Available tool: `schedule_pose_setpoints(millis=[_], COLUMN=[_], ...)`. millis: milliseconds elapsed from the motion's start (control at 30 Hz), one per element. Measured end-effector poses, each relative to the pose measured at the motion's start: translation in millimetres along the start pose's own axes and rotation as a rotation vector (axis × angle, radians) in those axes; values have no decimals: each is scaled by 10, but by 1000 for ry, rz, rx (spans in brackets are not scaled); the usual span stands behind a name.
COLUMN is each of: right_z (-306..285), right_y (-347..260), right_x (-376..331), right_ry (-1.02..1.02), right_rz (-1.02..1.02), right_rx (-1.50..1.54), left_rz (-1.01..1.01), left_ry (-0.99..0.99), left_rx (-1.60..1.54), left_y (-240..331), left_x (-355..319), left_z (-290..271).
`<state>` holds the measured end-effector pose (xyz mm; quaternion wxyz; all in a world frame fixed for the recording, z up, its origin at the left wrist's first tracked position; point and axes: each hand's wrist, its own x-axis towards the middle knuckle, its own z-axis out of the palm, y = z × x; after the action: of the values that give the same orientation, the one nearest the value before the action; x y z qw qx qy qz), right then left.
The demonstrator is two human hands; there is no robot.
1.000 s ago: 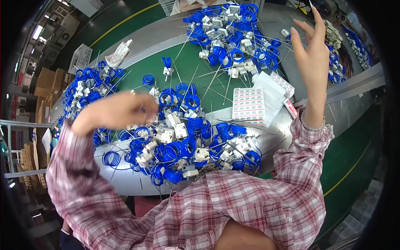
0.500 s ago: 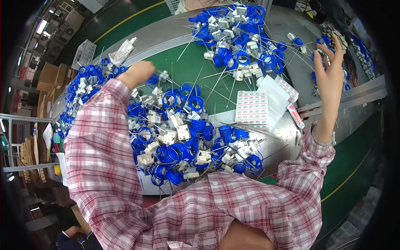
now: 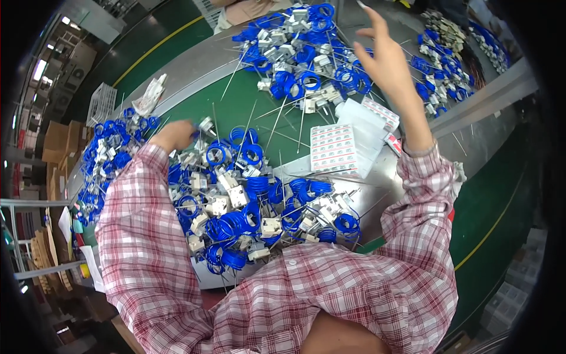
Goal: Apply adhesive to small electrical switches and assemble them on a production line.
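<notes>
My left hand (image 3: 175, 135) is closed at the left edge of the near pile. Its fingers, partly hidden, seem to grip the blue coil of a capillary thermostat (image 3: 206, 125), whose white block shows just beyond them. Below and to its right lies the near pile of thermostats (image 3: 236, 197), white blocks with blue coiled tubing and thin metal rods. My right hand (image 3: 389, 62) is raised at the right side of the far pile of similar thermostats (image 3: 295, 53). Its fingers are apart and nothing shows in them.
A sheet of printed labels (image 3: 333, 147) and white backing paper (image 3: 362, 127) lie right of centre. More thermostats are heaped at the left (image 3: 106, 153) and beyond a metal rail (image 3: 489, 91) at the right. A crumpled white bag (image 3: 150, 94) lies at the back left.
My right hand has swung left and away, from the right-hand side to the far pile. My left hand has drawn a little nearer, staying beside the thermostat. The view has shifted slightly.
</notes>
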<state>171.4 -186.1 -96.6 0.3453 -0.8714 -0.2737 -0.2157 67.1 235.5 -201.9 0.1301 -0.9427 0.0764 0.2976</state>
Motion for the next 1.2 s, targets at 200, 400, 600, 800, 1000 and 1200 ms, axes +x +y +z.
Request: schedule_pose_setpoints(millis=[200,400,600,800,1000,1200], right_z=[442,1345,1562,1117,-33,149], right_y=[376,855,869,736,241,-550], right_x=[601,1291,1487,1519,1371,969], right_ry=[22,-24,-290,-16,189,-771], right_rz=[-64,-241,-42,-70,12,-830], right_rx=[22,-260,-346,-158,1170,1972], left_rz=[-2,55,-70,-136,20,363], left_ry=[88,325,400,459,937,1314], left_rx=[-101,-151,-95,-155,-298,-704], left_y=[-122,26,-25,-122,184,1035], left_x=[-206,-706,-1073,-1344,-1260,-1421], left_z=[-105,-554,-570,-629,-1306,-2004])
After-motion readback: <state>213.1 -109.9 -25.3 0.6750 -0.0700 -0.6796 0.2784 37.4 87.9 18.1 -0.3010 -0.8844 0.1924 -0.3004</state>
